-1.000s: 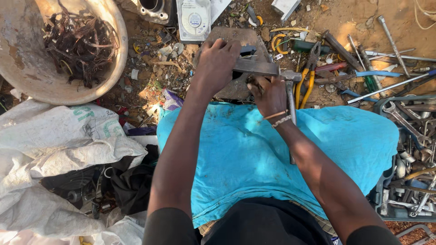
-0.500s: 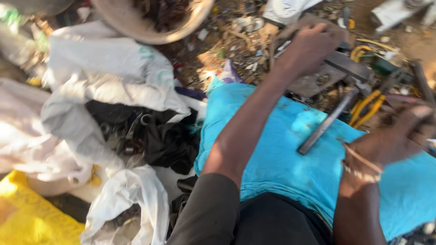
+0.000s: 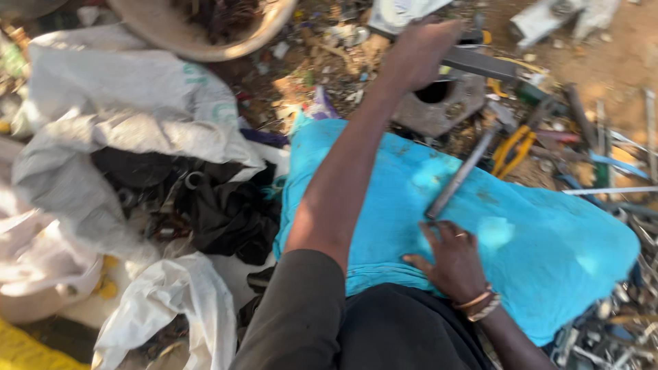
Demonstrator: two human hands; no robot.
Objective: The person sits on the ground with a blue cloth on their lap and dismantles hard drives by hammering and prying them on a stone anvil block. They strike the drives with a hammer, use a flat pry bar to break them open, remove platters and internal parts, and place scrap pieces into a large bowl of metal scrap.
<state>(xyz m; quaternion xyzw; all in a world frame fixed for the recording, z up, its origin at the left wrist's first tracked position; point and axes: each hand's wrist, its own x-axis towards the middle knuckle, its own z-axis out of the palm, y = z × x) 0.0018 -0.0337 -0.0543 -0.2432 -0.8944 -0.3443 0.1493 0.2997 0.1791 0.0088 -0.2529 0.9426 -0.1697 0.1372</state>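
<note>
My left hand point(image 3: 419, 49) reaches far forward and presses down on a dark flat metal bar point(image 3: 483, 64), its fingers closed over the near end. The bar lies across a grey block with a round hole point(image 3: 439, 108). My right hand point(image 3: 449, 264), with bracelets on the wrist, rests flat on a bright blue cloth point(image 3: 541, 240) over my lap, fingers spread. Its fingertips touch the near end of a hammer's grey handle point(image 3: 458, 178), which lies slanted on the cloth with its head towards the block.
A round basin of tangled scrap wire point(image 3: 205, 27) stands at the top left. White sacks point(image 3: 130, 109) and dark scrap point(image 3: 226, 212) lie to my left. Yellow-handled pliers point(image 3: 513, 147) and several rods and tools litter the dirt on the right.
My right hand came back from the block with the hammer, laid it on the blue cloth and opened. The view swung left. My left hand stays on the bar.
</note>
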